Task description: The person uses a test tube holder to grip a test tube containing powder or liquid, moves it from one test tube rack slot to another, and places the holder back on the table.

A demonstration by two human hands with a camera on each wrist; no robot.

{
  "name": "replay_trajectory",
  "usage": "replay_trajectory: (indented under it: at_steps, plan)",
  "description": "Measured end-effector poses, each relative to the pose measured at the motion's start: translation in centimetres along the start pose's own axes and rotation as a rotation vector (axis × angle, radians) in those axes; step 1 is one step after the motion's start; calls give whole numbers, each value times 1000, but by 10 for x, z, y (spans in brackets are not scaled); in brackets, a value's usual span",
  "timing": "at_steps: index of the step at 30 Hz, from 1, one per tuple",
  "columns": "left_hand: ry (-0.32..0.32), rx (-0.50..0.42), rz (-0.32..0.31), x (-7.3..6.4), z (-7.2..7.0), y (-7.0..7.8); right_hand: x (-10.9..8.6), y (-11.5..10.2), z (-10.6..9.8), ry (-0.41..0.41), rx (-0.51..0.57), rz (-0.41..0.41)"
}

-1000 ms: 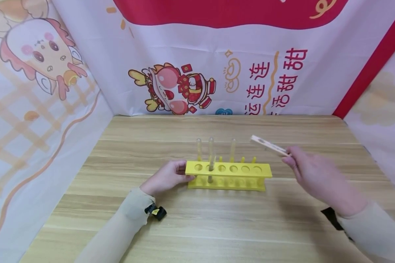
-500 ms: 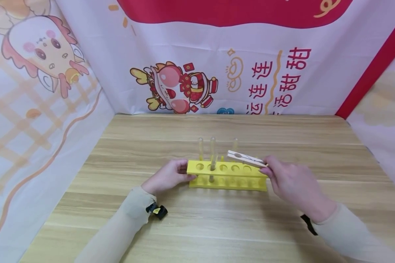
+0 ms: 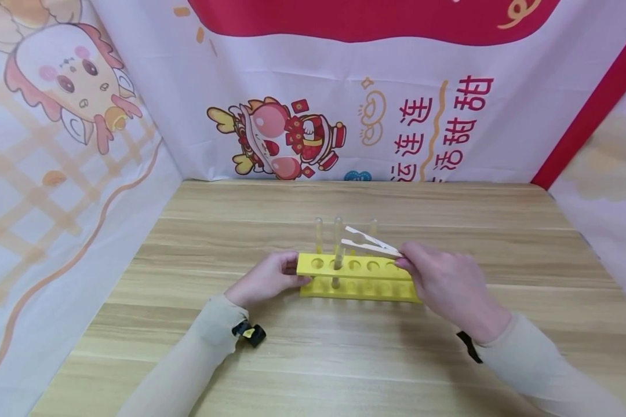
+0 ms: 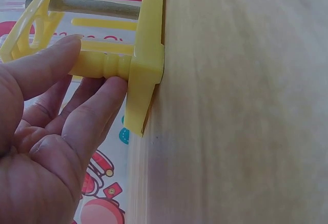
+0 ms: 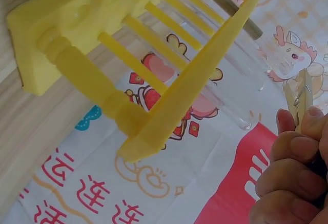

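The pale wooden clip was above the yellow plastic rack, its two tips spread near a clear tube of dark stuff standing in the rack. From far away, I saw the right hand pinching the clip's back end and the left hand gripping the rack's end post. Three clear, round-topped tubes stood along its back.

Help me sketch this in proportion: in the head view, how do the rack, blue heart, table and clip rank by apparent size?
Largest to smallest, as they look there:
1. table
2. rack
3. clip
4. blue heart, which is farther back.
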State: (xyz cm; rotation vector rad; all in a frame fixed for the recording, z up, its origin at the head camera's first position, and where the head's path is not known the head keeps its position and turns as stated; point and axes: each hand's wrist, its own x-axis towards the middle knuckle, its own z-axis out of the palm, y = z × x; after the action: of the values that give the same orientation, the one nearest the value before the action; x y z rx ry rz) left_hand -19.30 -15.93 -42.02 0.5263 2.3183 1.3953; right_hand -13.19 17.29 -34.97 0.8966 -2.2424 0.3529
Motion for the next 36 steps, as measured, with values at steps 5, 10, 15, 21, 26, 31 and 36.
replay_trajectory:
  at_steps: [5, 10, 15, 21, 26, 31, 36]
  plan:
    - [-1, 7, 4, 1, 0, -2, 5, -4, 3, 10, -12, -7]
    - [-6, -1, 0, 2, 0, -2, 7, -7, 6, 1, -12, 3]
    - [-7, -11, -2, 2, 0, -1, 9, -9, 8, -9, -8, 6]
    - [-9, -9, -1, 1, 0, 0, 10, -10, 10, -13, -9, 7]
    - [-10, -6, -1, 1, -1, 2, 11, -10, 12, -20, -4, 11]
    - [-11, 1, -11, 1, -1, 3, 10, -11, 14, -44, 2, 24]
    - [-14, -3, -14, 0, -2, 2, 8, -11, 17, -56, 7, 22]
